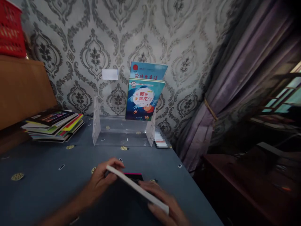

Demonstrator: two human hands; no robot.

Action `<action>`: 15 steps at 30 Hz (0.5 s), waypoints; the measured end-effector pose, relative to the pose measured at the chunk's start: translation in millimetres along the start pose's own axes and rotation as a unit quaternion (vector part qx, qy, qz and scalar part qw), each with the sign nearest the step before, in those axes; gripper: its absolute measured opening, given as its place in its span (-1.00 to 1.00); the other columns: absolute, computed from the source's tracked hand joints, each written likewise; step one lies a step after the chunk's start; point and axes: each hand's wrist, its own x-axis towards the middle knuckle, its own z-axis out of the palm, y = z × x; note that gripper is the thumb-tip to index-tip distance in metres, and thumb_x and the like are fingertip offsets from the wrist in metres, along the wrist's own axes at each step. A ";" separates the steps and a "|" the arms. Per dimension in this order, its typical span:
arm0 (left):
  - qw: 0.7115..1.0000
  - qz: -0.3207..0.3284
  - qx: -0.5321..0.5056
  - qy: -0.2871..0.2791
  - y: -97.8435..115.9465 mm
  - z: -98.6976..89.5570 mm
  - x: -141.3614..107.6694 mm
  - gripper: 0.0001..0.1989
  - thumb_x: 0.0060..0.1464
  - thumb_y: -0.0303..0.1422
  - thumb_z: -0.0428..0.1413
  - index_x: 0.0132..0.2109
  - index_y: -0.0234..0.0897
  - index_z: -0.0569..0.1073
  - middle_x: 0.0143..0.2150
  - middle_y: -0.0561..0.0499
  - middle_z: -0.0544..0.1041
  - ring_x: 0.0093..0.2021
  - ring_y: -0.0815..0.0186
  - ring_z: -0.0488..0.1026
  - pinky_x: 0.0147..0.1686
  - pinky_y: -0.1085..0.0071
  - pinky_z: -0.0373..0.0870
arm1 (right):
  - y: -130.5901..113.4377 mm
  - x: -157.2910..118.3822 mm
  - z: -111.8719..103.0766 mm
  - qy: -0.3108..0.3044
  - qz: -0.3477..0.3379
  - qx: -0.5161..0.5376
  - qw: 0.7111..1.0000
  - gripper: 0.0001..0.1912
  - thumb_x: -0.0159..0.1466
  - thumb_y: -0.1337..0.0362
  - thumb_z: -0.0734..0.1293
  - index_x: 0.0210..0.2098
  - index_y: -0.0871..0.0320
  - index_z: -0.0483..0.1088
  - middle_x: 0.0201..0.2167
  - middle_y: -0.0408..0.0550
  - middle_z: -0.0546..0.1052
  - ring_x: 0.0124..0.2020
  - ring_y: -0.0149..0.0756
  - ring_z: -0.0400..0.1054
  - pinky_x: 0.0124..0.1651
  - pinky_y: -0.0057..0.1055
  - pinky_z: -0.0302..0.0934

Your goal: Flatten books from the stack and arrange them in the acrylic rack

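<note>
Between my two hands a book [137, 189] is held tilted, its dark cover facing me and its pale page edge running down to the right. My left hand [106, 174] grips the upper left corner, thumb on one side and fingers on the other. Around the right end, my right hand [166, 201] is closed, somewhat blurred. Just behind the book shows a dark flat thing with a pink edge [134, 174], mostly hidden. Farther back stands a clear acrylic book rack [96, 125] carrying two blue picture books, the front one [143, 99] showing a red fish.
A stack of books [54, 125] lies at the left, beside a brown box [23, 91] with a red basket [11, 31] on top. A blue patterned cloth covers the table [77, 157]. Purple curtains [211, 94] hang beyond its right edge.
</note>
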 end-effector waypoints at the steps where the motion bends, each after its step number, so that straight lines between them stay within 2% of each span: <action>1: 0.999 -0.010 -0.020 0.043 -0.8 2.1 9.0 -0.44 0.06 0.18 0.13 -0.19 -0.24 0.61 -0.37 -0.04 0.59 -0.35 0.19 0.47 -0.31 0.37 0.38 | 1.8 8.9 4.6 0.029 0.012 -0.009 0.999 -0.54 0.32 -0.14 0.29 0.08 -0.12 0.52 0.03 0.01 0.60 0.10 0.02 0.46 0.20 -0.01 0.34; 4: 0.983 -0.040 -0.072 0.165 -7.0 6.8 36.9 -0.41 -0.06 0.23 0.19 -0.38 -0.27 0.60 -0.44 -0.01 0.54 -0.37 0.20 0.41 -0.33 0.38 0.35 | 6.9 41.5 17.7 0.088 0.038 -0.016 0.995 -0.53 0.34 -0.16 0.24 -0.01 -0.02 0.57 -0.09 0.00 0.63 -0.02 -0.02 0.49 0.13 -0.07 0.38; 6: 0.970 -0.064 -0.114 0.206 -10.5 9.3 55.4 -0.41 -0.08 0.23 0.21 -0.38 -0.28 0.59 -0.41 -0.02 0.57 -0.33 0.19 0.44 -0.29 0.38 0.37 | 8.6 65.5 23.9 0.109 0.044 0.006 0.993 -0.49 0.36 -0.15 0.22 0.05 0.03 0.53 -0.05 0.02 0.62 0.00 -0.04 0.47 0.15 -0.07 0.35; 8: 0.962 -0.070 -0.158 0.210 -10.1 12.0 71.4 -0.40 -0.06 0.23 0.20 -0.30 -0.29 0.61 -0.33 -0.04 0.61 -0.26 0.15 0.48 -0.21 0.36 0.40 | 10.3 87.1 27.8 0.141 0.038 0.042 0.988 -0.45 0.37 -0.15 0.21 0.13 0.07 0.47 0.04 0.03 0.59 0.08 -0.05 0.43 0.21 -0.07 0.30; 10: 0.961 -0.060 -0.195 0.186 -6.7 14.8 82.5 -0.35 -0.03 0.25 0.16 -0.23 -0.31 0.61 -0.27 -0.07 0.64 -0.20 0.12 0.52 -0.16 0.33 0.42 | 14.2 102.5 30.3 0.172 0.027 0.071 0.982 -0.41 0.36 -0.17 0.22 0.17 0.07 0.44 0.10 0.03 0.55 0.16 -0.05 0.38 0.27 -0.08 0.24; 12: 0.964 -0.041 -0.201 0.166 -4.4 17.4 87.3 -0.33 0.00 0.25 0.13 -0.21 -0.32 0.62 -0.24 -0.09 0.65 -0.16 0.10 0.53 -0.14 0.30 0.43 | 21.1 110.1 32.1 0.191 0.023 0.085 0.978 -0.40 0.35 -0.19 0.22 0.18 0.06 0.42 0.12 0.03 0.54 0.21 -0.06 0.35 0.31 -0.07 0.20; 15: 0.967 -0.035 -0.172 0.183 -11.9 19.9 84.4 -0.33 -0.03 0.25 0.16 -0.24 -0.34 0.62 -0.25 -0.11 0.66 -0.14 0.08 0.54 -0.13 0.29 0.45 | 33.0 109.7 34.3 0.191 0.034 0.093 0.977 -0.38 0.34 -0.20 0.21 0.16 0.09 0.44 0.11 0.06 0.54 0.22 -0.04 0.34 0.33 -0.04 0.17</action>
